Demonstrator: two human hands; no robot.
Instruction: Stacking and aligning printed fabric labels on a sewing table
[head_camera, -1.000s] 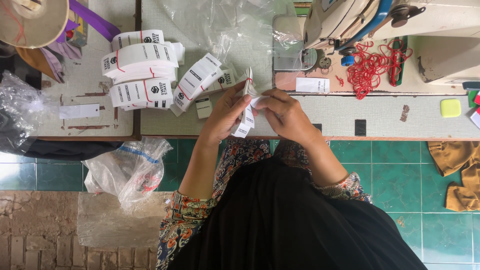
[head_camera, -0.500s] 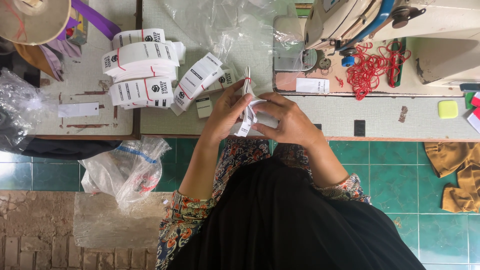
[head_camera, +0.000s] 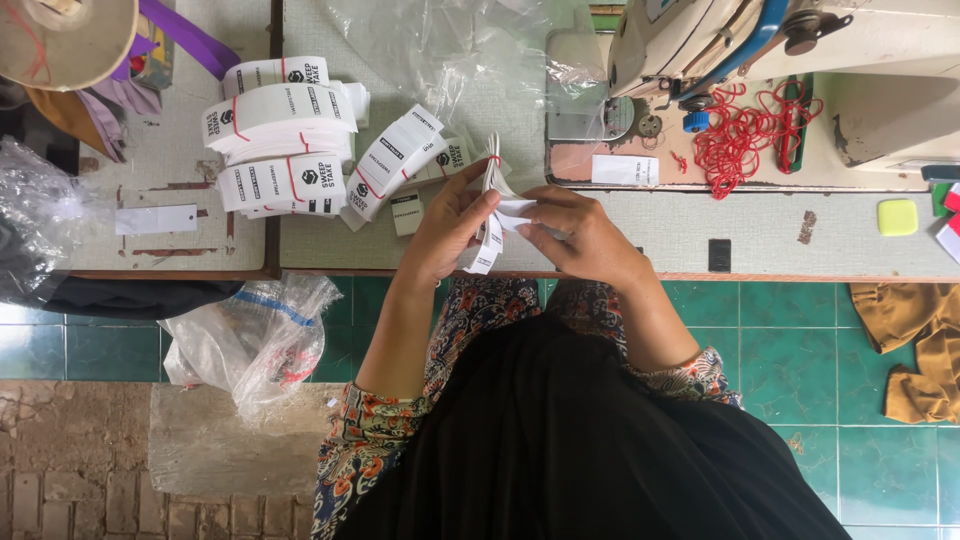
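Stack of white tags (head_camera: 497, 190) sits between both hands at the tabletop (head_camera: 760, 225) front edge, long axis roughly upright, top toward 12 o'clock, tied by a red band. Left hand (head_camera: 450, 225) grip clenched on the stack from 9 o'clock, thumb across it; nearer the stack's body. Right hand (head_camera: 585, 235) at 3 o'clock pinches what looks like a single tag, partly hidden. Bundled tag packs (head_camera: 285, 135) at 10 o'clock, red bands pile (head_camera: 745, 135) at 2 o'clock, sewing machine (head_camera: 800, 45) behind.

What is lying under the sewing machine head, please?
Under the sewing machine lies a heap of red loops and a white tag on the table. Anything further back is covered by the machine.
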